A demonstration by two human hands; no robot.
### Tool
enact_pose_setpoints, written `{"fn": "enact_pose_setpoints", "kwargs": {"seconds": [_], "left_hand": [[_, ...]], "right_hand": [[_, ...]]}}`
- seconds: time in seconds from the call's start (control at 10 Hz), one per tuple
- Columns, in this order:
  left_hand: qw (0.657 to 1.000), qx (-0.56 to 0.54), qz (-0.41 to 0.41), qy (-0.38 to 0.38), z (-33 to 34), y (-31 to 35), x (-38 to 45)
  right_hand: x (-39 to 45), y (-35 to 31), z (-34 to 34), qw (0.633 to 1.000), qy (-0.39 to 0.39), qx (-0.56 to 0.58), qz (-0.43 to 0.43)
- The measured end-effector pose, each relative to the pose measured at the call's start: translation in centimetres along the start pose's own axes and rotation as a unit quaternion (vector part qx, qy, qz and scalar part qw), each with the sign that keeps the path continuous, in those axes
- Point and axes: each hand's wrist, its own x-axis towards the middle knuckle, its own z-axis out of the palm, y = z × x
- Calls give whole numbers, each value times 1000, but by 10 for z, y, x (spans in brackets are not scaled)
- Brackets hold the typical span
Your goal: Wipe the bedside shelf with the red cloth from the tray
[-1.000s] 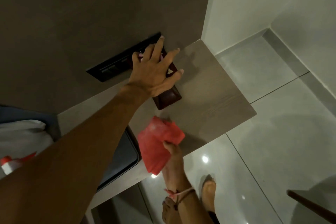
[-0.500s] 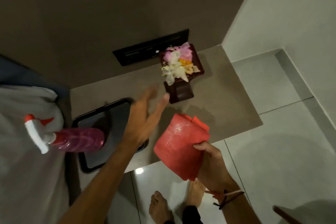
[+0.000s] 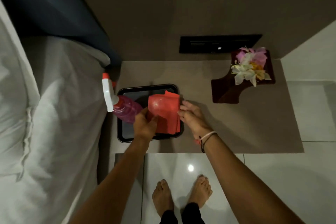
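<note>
The folded red cloth (image 3: pixel 166 112) hangs just above the black tray (image 3: pixel 151 85), which lies on the left part of the beige bedside shelf (image 3: pixel 254 123). My left hand (image 3: pixel 145 123) grips the cloth's near left side, thumb on top. The fingertips of my right hand (image 3: pixel 192 118) hold its right edge. Part of the tray is hidden under the cloth and my hands.
A pink spray bottle (image 3: pixel 125 109) with a white trigger lies across the tray's left rim. A dark wooden stand with flowers (image 3: pixel 243 78) sits at the shelf's far right. A black switch panel (image 3: pixel 218 43) is on the wall. The bed (image 3: pixel 45 114) borders the left; glossy floor tiles (image 3: pixel 272 178) lie below.
My left hand came back from the flower stand and took hold of the cloth. The right hand carried the cloth left, over the tray. The view swung toward the bed.
</note>
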Motion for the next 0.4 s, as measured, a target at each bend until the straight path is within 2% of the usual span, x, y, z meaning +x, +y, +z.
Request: {"fn": "enact_pose_setpoints", "kwargs": {"seconds": [0.1, 0.2, 0.3, 0.4], "left_hand": [[996, 73, 22, -41, 8, 3, -2], [975, 194, 83, -68, 7, 7, -20], [927, 322, 151, -120, -10, 34, -51], [865, 430, 213, -143, -36, 80, -90]], "right_hand": [[9, -11, 3, 999, -29, -26, -12], [-8, -16, -2, 993, -36, -100, -55], [-43, -38, -18, 969, -46, -228, -85], [-92, -91, -43, 932, -8, -344, -117]]}}
